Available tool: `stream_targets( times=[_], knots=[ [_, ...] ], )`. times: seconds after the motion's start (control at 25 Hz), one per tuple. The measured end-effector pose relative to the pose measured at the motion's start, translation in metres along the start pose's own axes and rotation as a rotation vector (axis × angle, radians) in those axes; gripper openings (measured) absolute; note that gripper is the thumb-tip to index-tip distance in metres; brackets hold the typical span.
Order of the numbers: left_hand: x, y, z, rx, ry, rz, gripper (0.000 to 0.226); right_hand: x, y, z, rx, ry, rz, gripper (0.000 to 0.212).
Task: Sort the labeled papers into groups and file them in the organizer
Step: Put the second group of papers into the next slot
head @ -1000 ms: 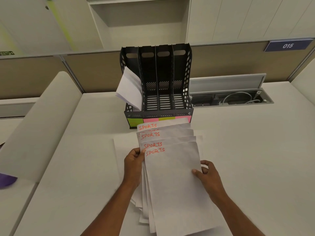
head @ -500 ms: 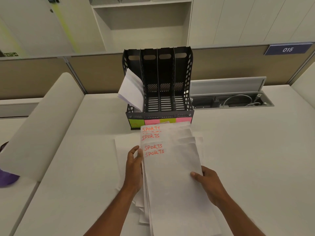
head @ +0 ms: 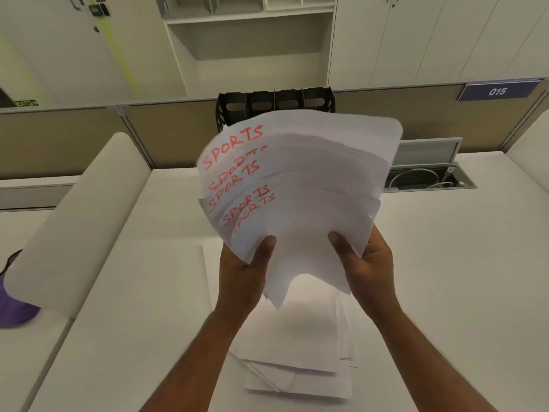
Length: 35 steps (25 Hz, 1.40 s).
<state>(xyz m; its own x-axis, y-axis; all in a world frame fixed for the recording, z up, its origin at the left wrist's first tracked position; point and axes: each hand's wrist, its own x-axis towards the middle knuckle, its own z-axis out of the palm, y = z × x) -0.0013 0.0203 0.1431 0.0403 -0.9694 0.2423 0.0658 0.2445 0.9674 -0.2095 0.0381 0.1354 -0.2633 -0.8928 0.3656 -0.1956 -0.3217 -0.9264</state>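
White desk fills the view, bounded at the rear by a tan partition with cabinets above it. Your left hand is closed on the lower left edge of the sheaf, thumb on the front face, fingers hidden behind. Your right hand is closed on the lower right edge in the same manner. Both hands hold the sheaf raised off the desk, tilted toward you and fanned at the top. Note the markings: five staggered sheets each show "SPORTS" in red at the upper left; the lowest label is partly cut off by the sheet edge. The top corners curl back.

Behind the sheaf stands the black organizer; only its upper rim with four slot openings is visible. Below your hands, a loose pile of white sheets lies flat on the desk. At right rear, an open cable tray is recessed in the desk. A purple object sits at the left edge.
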Motion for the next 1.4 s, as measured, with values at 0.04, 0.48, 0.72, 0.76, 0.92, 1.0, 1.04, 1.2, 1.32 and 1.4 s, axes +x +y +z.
stream_targets(
  times=[0.04,0.48,0.72,0.76,0.92,1.0,1.04,1.2,1.32,1.4],
  knots=[
    [-0.001,-0.003,-0.001,0.026,0.008,-0.013,0.041,-0.002,0.004,0.001,0.023,0.002,0.006,0.029],
    [-0.046,-0.092,-0.014,0.161,-0.020,-0.351,0.045,-0.046,0.057,0.001,-0.061,-0.091,0.253,0.032],
    [-0.002,-0.072,-0.018,0.239,0.102,-0.340,0.008,-0.028,0.039,0.003,-0.258,-0.128,0.066,0.034],
    [0.019,-0.062,-0.019,0.269,0.116,-0.301,0.007,-0.021,0.033,0.005,-0.360,-0.166,-0.025,0.030],
    [0.117,-0.009,-0.003,0.209,0.026,-0.034,0.030,0.015,0.005,0.042,-0.473,-0.232,-0.024,0.023],
    [0.163,0.009,0.014,0.214,-0.006,0.004,0.054,0.041,-0.008,0.070,-0.520,-0.082,-0.224,0.010],
    [0.184,0.013,0.022,0.190,-0.032,-0.051,0.065,0.057,-0.011,0.083,-0.559,-0.028,-0.350,0.008],
    [0.235,0.007,0.038,-0.030,-0.173,-0.304,0.061,0.128,-0.001,0.123,-0.680,-0.060,-0.326,0.013],
    [0.240,-0.006,0.027,-0.229,-0.209,-0.468,0.071,0.155,0.020,0.143,-0.706,-0.099,-0.211,0.019],
    [0.240,-0.016,0.023,-0.298,-0.200,-0.527,0.075,0.165,0.029,0.153,-0.669,-0.098,-0.162,0.020]
  ],
)
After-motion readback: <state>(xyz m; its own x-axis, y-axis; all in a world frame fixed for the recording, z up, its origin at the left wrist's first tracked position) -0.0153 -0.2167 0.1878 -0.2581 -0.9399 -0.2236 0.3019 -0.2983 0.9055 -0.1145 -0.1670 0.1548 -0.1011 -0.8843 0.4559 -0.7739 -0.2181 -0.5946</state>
